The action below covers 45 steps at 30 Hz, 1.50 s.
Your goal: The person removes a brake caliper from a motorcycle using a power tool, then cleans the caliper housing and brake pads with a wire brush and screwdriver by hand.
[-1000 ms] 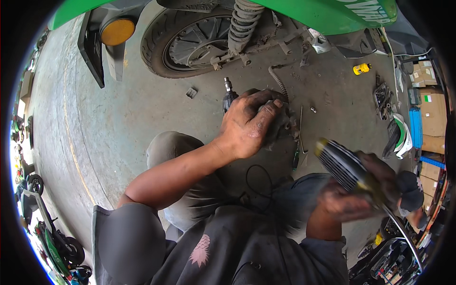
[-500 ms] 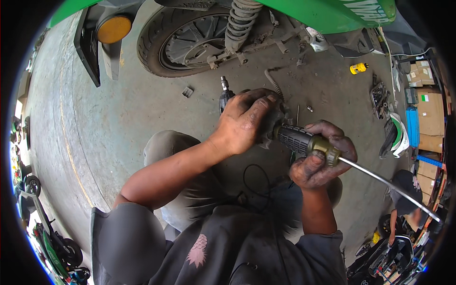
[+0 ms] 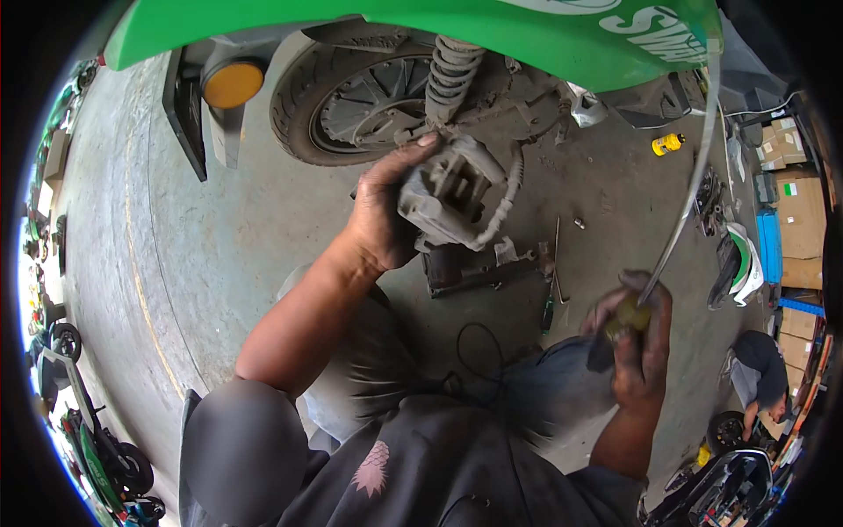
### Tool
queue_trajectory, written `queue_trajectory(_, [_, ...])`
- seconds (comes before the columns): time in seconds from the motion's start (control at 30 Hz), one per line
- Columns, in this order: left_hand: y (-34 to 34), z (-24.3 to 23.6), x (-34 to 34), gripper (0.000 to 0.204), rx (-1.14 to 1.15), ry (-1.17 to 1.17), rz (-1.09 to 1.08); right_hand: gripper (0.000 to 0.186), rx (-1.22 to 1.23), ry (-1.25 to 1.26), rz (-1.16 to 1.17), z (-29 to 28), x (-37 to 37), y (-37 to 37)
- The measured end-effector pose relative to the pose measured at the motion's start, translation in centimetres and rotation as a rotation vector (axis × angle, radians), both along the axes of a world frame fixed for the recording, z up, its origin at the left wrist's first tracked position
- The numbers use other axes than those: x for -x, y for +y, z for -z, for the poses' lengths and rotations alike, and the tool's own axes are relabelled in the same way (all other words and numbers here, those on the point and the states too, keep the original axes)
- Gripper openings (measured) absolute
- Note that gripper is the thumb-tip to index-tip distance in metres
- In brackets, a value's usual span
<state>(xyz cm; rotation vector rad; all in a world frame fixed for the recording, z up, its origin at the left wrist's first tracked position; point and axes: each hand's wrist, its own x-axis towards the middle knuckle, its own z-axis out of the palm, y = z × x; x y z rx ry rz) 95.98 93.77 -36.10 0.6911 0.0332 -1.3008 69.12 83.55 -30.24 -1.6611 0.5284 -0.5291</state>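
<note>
At 9 to 7 o'clock on the rim I see parked bikes point(image 3: 105, 457), small and bent by the lens. At 11 o'clock, a round amber reflector point(image 3: 231, 83) on a black mudflap, beside the rear tyre point(image 3: 342, 97) of a green scooter point(image 3: 421, 31); a coil shock absorber point(image 3: 450, 77) runs down in front of the wheel.

Centre, about 12 o'clock from the torso: left hand point(image 3: 382, 215) raised, fingers clamped round a grey brake caliper point(image 3: 446, 195), its ribbed hose point(image 3: 500, 206) looping off the right side. Below it on the concrete floor point(image 3: 219, 263), a dark metal part point(image 3: 479, 268) and loose hand tools point(image 3: 553, 281).

At 4 o'clock: right hand point(image 3: 634, 347) clenched on the yellowish handle of a long screwdriver point(image 3: 680, 220), shaft pointing up toward 1 o'clock.

At 2 o'clock, a small yellow bottle point(image 3: 667, 143) on the floor. At 3 o'clock on the rim, stacked brown cartons point(image 3: 795, 211), one with a green-and-white label, and a blue crate point(image 3: 770, 246). At 4 to 5 o'clock, another person point(image 3: 760, 373) crouches.
</note>
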Motion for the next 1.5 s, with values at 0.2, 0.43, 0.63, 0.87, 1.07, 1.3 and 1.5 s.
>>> queue_trajectory(0.2, [0.1,0.5,-2.2,0.053,0.120,-0.149,-0.052,0.051,-0.243,0.330,-0.165,0.9,7.9,2.5])
queue_trajectory(0.43, [0.1,0.6,-1.1,0.065,0.094,-0.253,0.032,0.046,-0.617,0.225,-0.181,1.7,7.0,4.6])
queue_trajectory(0.63, [0.1,1.4,-0.1,0.076,0.121,-0.418,-0.011,0.041,-1.211,-0.085,-0.200,2.9,6.8,6.5])
queue_trajectory(0.87, [0.5,2.1,0.2,0.082,0.135,-0.493,-0.025,0.043,-1.459,-0.049,-0.241,3.2,6.7,6.0])
queue_trajectory(1.07, [0.4,1.9,0.9,0.084,0.153,-0.567,-0.068,0.049,-1.438,-0.078,-0.260,5.1,6.3,6.9])
queue_trajectory(1.3, [0.3,2.2,0.5,0.081,0.210,-0.550,-0.065,0.054,-1.421,-0.070,-0.288,5.7,6.2,6.8])
queue_trajectory(1.5, [-0.5,1.6,1.7,0.077,0.230,-0.665,-0.113,0.052,-1.428,-0.062,-0.276,5.3,5.3,7.4])
